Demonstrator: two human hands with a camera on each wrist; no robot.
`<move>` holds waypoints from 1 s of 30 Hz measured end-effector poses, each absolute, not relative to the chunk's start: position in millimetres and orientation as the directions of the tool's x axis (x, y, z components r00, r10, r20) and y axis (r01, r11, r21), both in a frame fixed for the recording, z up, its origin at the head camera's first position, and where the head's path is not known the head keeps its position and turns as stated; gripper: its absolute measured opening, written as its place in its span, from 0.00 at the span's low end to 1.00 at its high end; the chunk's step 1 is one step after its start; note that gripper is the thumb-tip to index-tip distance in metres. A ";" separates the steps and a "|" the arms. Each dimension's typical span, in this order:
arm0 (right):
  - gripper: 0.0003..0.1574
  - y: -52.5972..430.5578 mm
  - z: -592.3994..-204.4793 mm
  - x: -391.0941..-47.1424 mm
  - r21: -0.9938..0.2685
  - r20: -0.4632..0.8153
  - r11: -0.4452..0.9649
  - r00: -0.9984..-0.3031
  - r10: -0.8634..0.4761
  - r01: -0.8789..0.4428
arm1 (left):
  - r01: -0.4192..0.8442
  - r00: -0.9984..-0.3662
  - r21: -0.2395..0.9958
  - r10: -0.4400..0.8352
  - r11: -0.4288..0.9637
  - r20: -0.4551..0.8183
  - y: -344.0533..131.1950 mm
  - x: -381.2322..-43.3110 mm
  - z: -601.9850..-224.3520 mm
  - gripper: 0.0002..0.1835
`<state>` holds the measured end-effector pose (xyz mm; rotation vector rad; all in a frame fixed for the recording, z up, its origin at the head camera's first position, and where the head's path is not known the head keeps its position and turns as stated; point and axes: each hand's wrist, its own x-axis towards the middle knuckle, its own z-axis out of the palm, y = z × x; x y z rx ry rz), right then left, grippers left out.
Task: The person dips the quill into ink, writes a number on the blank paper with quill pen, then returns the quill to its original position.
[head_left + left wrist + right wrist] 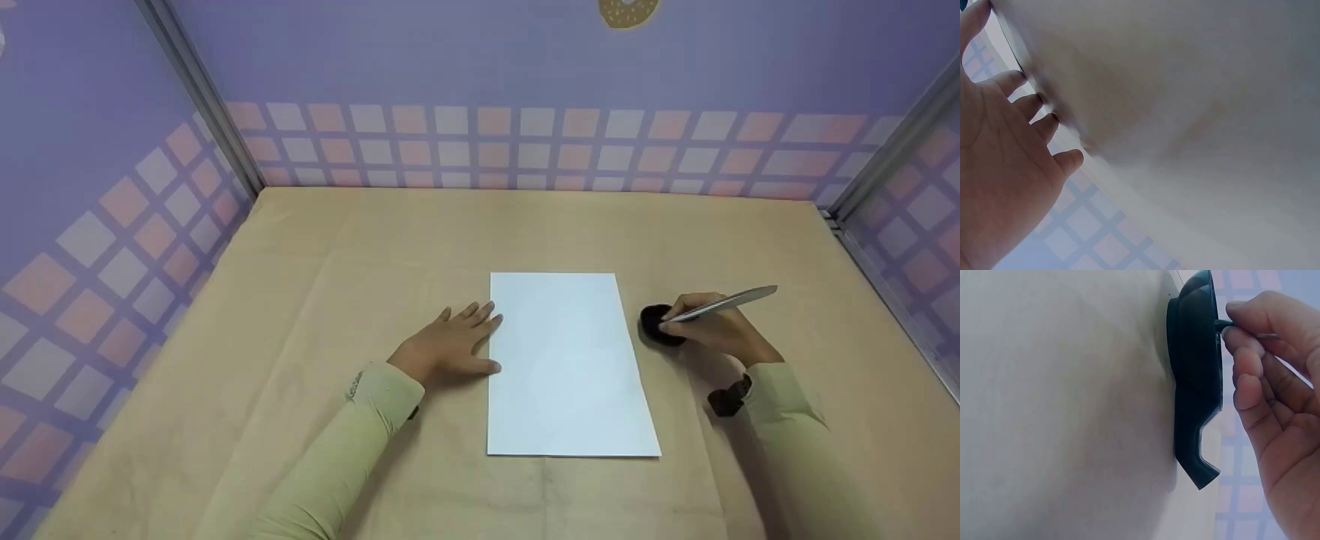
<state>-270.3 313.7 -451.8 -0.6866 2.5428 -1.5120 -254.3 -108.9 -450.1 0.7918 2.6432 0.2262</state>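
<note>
A white sheet of paper (562, 375) lies flat on the table, longer from front to back than across. My left hand (454, 345) rests beside it with spread fingers, the fingertips and thumb tip on its left edge. To the right of the paper, my right hand (716, 324) pinches a grey feather-shaped quill pen (742, 297) near its lower end, the broad top slanting up to the right. Its lower tip points down into a shallow black ink dish (649, 331). In the right wrist view, the dish (1192, 360) has a spout-like projection on one side.
A beige cloth (360, 247) covers the table. Behind it stands a purple wall (450, 60) with pink and white checks, and similar panels flank both sides. Metal posts (202, 82) mark the corners. A dark band (727, 399) sits at the right wrist.
</note>
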 end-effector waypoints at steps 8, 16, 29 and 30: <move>0.06 314.4 -455.1 -272.0 -0.834 0.163 0.420 -0.887 -0.433 -0.358 | 0.502 -0.774 0.254 0.561 0.827 -0.295 -108.6 -253.9 -449.4 0.45; 0.02 316.4 -457.6 -271.6 -0.818 0.199 0.427 -0.887 -0.417 -0.384 | 0.507 -0.771 0.248 0.563 0.825 -0.297 -109.4 -255.1 -450.4 0.45; 0.02 317.9 -454.3 -266.4 -0.821 0.211 0.421 -0.890 -0.404 -0.385 | 0.508 -0.766 0.263 0.570 0.820 -0.296 -111.1 -258.1 -452.1 0.46; 0.02 317.9 -453.6 -265.9 -0.825 0.206 0.420 -0.894 -0.398 -0.378 | 0.508 -0.767 0.264 0.570 0.820 -0.294 -111.2 -258.2 -452.1 0.46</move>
